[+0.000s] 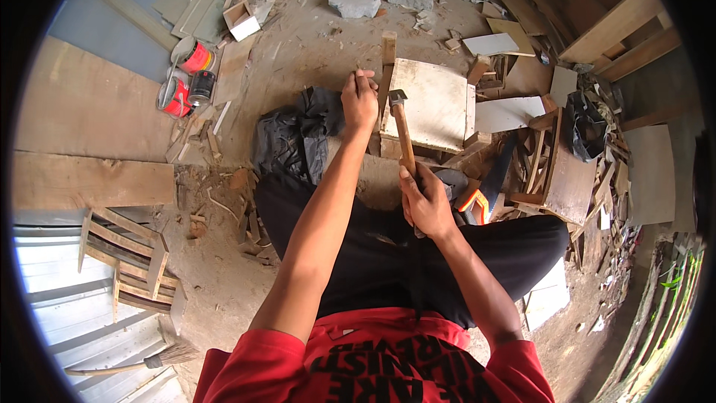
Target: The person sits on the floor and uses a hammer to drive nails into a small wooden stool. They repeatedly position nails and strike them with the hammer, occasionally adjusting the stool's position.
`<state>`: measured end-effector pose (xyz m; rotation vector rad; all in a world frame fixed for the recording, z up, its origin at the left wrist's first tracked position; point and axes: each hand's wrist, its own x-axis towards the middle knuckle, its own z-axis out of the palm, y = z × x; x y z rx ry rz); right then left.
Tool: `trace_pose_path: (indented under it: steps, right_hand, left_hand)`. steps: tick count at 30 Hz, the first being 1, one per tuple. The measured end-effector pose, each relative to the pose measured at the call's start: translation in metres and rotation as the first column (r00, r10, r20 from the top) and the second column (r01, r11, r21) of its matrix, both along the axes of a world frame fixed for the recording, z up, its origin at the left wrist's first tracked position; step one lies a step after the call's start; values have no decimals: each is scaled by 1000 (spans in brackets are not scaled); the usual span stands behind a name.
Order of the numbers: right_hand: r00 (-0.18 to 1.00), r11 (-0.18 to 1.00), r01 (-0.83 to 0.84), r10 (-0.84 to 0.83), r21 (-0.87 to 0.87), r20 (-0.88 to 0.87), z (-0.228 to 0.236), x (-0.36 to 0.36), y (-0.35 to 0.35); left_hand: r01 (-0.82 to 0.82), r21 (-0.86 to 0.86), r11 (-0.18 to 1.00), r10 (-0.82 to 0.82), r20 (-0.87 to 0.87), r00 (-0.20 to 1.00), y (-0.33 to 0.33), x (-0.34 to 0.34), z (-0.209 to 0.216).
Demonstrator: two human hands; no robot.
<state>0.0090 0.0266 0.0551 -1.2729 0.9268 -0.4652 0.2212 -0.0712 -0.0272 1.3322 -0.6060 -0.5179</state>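
My right hand (pixel 428 201) is wrapped round the wooden handle of a hammer (pixel 403 130). The hammer's dark metal head is up, over the near left edge of a pale, boxy wooden piece (pixel 431 101) in front of me. A narrow wooden strip (pixel 388 48) stands along that piece's left side and sticks out past its far edge. Just left of the strip is my left hand (pixel 361 101), its fingers drawn together in a pinch. Whatever they hold, if anything, is too small to make out. A crumpled black plastic bag (pixel 287 138) lies beneath my left forearm.
A saw with an orange handle (pixel 477 203) leans by my right knee. Wooden frames (pixel 570 179) and scrap boards crowd the right side. Red paint cans (pixel 176 97) stand at the left. Two concrete blocks (pixel 355 5) lie farther ahead, and a broom (pixel 168 357) lies at lower left.
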Motion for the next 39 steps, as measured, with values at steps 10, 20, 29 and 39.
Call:
trace_pose_path:
  steps: [10, 20, 29, 39]
  right_hand:
    - [984, 999, -34, 31, -12, -173, -6, 6, 7]
    - [979, 831, 67, -162, -552, -125, 22, 26, 4]
    - [944, 928, 10, -131, -372, -302, -22, -1, 12]
    - [956, 996, 27, -49, -80, -290, 11, 24, 8]
  left_hand:
    - [-47, -35, 998, 43, -106, 993, -5, -3, -3]
    - [-150, -78, 986, 138, -138, 981, -8, -4, -9]
    - [-124, 16, 992, 125, -161, 979, -6, -3, -7]
    - [-141, 13, 990, 141, -190, 972, -4, -3, -5]
